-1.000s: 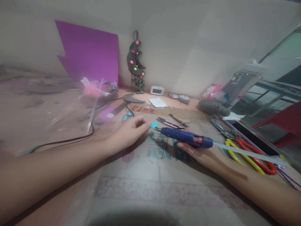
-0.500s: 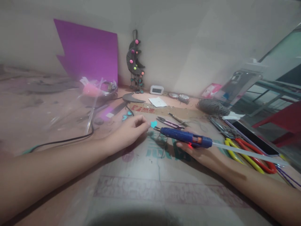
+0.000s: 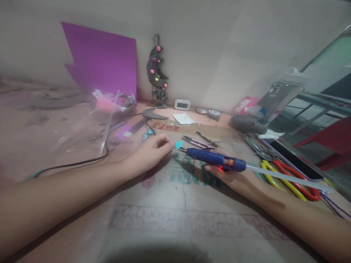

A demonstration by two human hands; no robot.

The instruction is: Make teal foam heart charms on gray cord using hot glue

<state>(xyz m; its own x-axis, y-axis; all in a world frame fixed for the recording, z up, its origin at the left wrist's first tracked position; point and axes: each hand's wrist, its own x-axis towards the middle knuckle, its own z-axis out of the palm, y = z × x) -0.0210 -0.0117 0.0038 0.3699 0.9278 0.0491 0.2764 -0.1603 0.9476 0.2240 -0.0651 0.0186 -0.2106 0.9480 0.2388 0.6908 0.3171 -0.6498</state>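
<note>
Between the thumb and forefinger of my left hand (image 3: pixel 156 151) is a small turquoise heart-shaped piece (image 3: pixel 178 144). My right hand (image 3: pixel 230 173) is wrapped round a blue hot glue gun (image 3: pixel 214 159), with a red light glowing on its underside. A long clear glue stick (image 3: pixel 285 177) sticks out of the gun's back end. The gun's nozzle lies right beside the heart piece; whether they touch I cannot tell. More small turquoise pieces (image 3: pixel 145 136) rest on the table beyond my left hand.
Behind the gun lie thread snips (image 3: pixel 194 142) and a wooden-handled tool (image 3: pixel 205 138). To the right are pliers with red and yellow handles (image 3: pixel 298 182), a phone (image 3: pixel 293 160) and grey yarn (image 3: pixel 248 125). A grey crescent (image 3: pixel 155 114) and a white clock (image 3: pixel 182 104) stand further back.
The heart piece has turned slightly in my left fingers, and the nozzle sits a touch lower beside it. Both hands keep the same grip; the whole view has shifted a little.
</note>
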